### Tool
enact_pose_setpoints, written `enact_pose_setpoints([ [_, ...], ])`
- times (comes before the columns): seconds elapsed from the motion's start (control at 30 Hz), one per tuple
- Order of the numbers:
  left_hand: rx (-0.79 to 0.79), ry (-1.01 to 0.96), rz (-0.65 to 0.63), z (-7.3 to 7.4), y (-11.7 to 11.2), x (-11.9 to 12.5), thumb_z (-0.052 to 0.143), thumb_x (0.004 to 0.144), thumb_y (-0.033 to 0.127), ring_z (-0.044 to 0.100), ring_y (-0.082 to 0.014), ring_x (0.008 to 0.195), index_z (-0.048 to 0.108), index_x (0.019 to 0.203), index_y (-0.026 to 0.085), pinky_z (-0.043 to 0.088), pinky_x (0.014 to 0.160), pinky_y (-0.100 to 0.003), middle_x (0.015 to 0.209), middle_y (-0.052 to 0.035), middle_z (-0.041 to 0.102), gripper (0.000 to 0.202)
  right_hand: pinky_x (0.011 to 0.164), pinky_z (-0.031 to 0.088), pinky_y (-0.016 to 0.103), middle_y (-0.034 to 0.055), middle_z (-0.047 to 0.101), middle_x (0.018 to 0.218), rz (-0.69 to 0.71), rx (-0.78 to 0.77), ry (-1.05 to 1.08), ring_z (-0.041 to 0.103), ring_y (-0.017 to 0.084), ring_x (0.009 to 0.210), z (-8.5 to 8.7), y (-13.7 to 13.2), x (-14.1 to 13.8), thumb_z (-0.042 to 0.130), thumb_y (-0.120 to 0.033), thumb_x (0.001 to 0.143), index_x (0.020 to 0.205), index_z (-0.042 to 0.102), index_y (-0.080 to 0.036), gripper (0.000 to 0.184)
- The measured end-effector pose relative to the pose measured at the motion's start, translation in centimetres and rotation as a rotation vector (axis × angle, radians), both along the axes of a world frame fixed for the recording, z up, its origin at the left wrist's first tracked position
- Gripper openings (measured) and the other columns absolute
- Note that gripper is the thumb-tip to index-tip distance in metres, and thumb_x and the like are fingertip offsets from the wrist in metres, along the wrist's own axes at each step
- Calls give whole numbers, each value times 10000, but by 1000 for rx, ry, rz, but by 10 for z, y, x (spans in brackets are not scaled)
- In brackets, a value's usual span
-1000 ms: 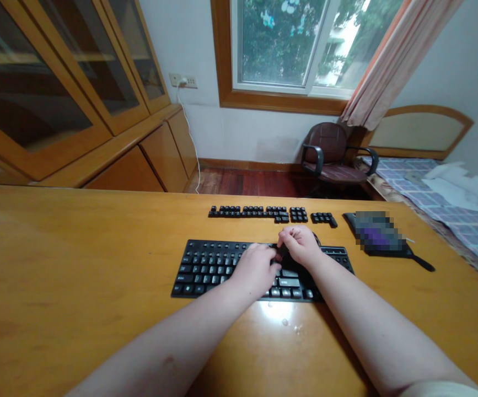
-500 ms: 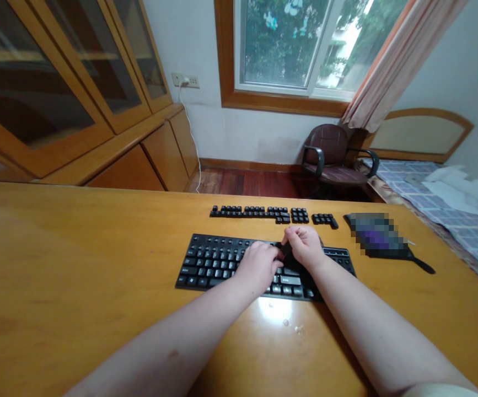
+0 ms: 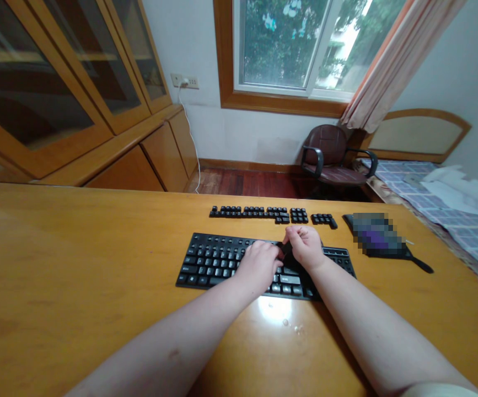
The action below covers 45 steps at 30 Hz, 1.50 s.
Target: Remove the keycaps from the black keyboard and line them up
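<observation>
A black keyboard lies on the wooden desk, with bare key places showing at its right end. My left hand rests over its middle, fingers bent and pressed together, the tips close to my right hand. Closed in a fist-like pinch, my right hand is above the keyboard's upper right part. Something small and dark shows between the two hands, too hidden to name. Behind the keyboard, loose black keycaps are lined up in rows and small blocks. My arms and hands cover part of the keys.
A dark pouch with a strap, partly pixelated, lies at the desk's right. Past the far desk edge stand an office chair and a bed. A glass-door cabinet fills the left. Small clear droplets or bits dot the desk in front.
Hardly anything differs. The view has shifted very slightly, and both hands keep the same place and pose over the keyboard.
</observation>
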<state>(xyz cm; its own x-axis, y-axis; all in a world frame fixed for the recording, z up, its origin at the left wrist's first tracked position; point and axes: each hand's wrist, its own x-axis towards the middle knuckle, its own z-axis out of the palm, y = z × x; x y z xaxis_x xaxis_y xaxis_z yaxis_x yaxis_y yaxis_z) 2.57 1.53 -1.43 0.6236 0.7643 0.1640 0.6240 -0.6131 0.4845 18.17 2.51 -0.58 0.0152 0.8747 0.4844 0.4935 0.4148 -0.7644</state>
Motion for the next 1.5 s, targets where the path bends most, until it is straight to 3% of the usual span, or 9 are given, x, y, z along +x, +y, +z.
enact_pose_setpoints([
  [1.3, 51, 52, -15, -3, 0, 2, 589, 805, 254, 495, -223, 940, 571, 878, 182, 424, 827, -350, 918, -40, 597, 105, 458, 399, 228, 3, 561, 442, -81, 123, 12, 515, 113, 425, -13, -2, -1, 460, -358, 863, 487, 584, -192, 429],
  [1.5, 17, 3, -32, -3, 1, 0, 586, 804, 239, 496, -218, 968, 575, 940, 187, 416, 873, -357, 968, -35, 607, 146, 472, 399, 224, 5, 565, 459, -9, 172, -87, 520, 108, 437, -7, -1, 4, 457, -312, 860, 499, 576, -187, 400],
])
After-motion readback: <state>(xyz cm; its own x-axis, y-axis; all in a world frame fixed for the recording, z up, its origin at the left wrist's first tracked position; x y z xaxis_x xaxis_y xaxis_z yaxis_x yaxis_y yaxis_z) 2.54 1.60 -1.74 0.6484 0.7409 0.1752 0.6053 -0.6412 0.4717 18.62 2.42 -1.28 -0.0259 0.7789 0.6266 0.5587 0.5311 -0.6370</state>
